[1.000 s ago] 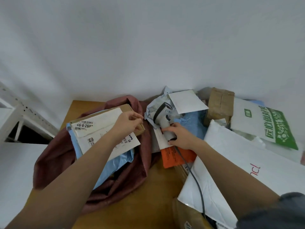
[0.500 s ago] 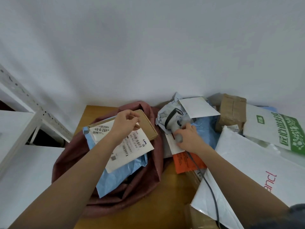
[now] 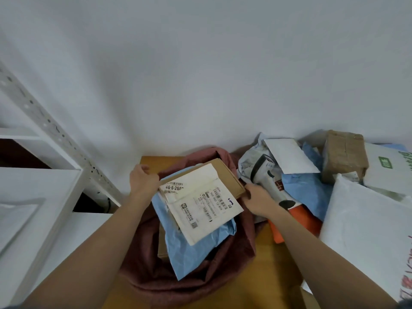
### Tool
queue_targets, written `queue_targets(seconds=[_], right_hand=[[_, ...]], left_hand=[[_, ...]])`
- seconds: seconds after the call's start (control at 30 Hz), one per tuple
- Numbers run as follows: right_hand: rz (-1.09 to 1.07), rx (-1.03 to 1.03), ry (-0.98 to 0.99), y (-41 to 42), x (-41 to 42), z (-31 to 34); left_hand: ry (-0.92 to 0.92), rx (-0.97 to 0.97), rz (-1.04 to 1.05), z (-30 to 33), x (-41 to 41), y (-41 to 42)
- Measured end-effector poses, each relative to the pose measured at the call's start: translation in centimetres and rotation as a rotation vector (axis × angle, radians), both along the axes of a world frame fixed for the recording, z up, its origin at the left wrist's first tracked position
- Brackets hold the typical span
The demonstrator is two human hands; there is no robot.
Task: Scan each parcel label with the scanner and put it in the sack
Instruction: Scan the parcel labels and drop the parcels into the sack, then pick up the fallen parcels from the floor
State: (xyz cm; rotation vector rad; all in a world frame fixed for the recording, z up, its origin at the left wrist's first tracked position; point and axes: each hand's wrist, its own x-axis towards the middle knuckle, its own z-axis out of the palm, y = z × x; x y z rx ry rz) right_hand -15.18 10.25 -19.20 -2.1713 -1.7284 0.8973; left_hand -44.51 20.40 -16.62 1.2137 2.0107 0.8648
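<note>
- the flat cardboard parcel (image 3: pixel 225 177) lies tilted over the open mouth of the dark red sack (image 3: pixel 200 279), on top of a blue plastic mailer (image 3: pixel 196 248) already inside.
- a large white shipping label (image 3: pixel 200 204) with barcodes covers most of the parcel's upper face, printed side up.
- left hand (image 3: pixel 142 181): at the far left corner of the parcel, by the sack's rim. fingers are curled there; whether its grip is on the parcel, the sack cloth or both cannot be told.
- right hand (image 3: pixel 258 199): at the right edge of the parcel, fingers bent toward the cardboard corner and touching it; how firm the grip is cannot be told.
- the scanner (image 3: pixel 265 177), white with black trim, lies untended on the pile just right of the right hand, its head pointing away toward the wall.
- pile on the right of the bench (image 3: pixel 263 284): a crumpled grey mailer, a white envelope (image 3: pixel 289 156), a blue bag (image 3: pixel 305 192), an orange packet (image 3: pixel 298 221), a taped brown box (image 3: pixel 343 157), a large white mailer (image 3: pixel 365 228) and a white bag with green print (image 3: pixel 388 170).
- white metal shelving (image 3: pixel 40 175) stands to the left of the bench.
</note>
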Motion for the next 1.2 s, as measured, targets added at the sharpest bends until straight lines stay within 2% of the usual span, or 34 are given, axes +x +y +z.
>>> queue_targets(seconds=[0.1,0.2,0.3,0.4,0.47,0.57,0.63,0.73,0.9,1.03,1.2], right_hand=[[-0.022,-0.058,0.026,-0.6,-0.3,-0.6],[-0.004,-0.124,0.024,-1.2,-0.3,-0.7],[-0.083,-0.158,0.118,-1.1,-0.3,-1.0],[-0.085,-0.163,0.098,-0.9,-0.8,-2.2],[-0.054,-0.121,0.064,-0.7,-1.3,-3.2],[-0.055,-0.062,0.163,-0.4,-1.6,-3.5],[-0.071,-0.035,0.204,-0.1,-1.4,-3.2],[-0.137,-0.009,0.161,0.8,-0.5,-2.1],[-0.257,0.174,0.065,2.0,0.8,0.5],[-0.329,0.213,0.021,2.5,0.6,2.4],[-0.428,0.406,-0.066,2.7,-0.2,6.0]], left_hand=[[0.004,-0.170,-0.032,-2.8,-2.0,0.5],[-0.015,-0.229,-0.076,-4.7,-3.3,0.4],[0.017,-0.263,-0.149,-6.2,-3.8,0.2],[0.156,-0.407,-0.196,-7.3,-3.8,-0.3],[0.233,-0.434,-0.195,-8.4,-4.0,-0.8],[0.285,-0.390,-0.236,-9.6,-4.5,-1.4],[0.142,-0.356,-0.141,-10.1,-4.7,-1.4],[0.140,-0.251,-0.004,-9.1,-4.7,-0.9],[0.216,-0.023,0.162,-5.3,-4.6,-0.3],[0.230,0.118,0.174,-2.8,-4.2,0.0],[0.245,0.288,0.290,1.1,-3.1,-0.1]])
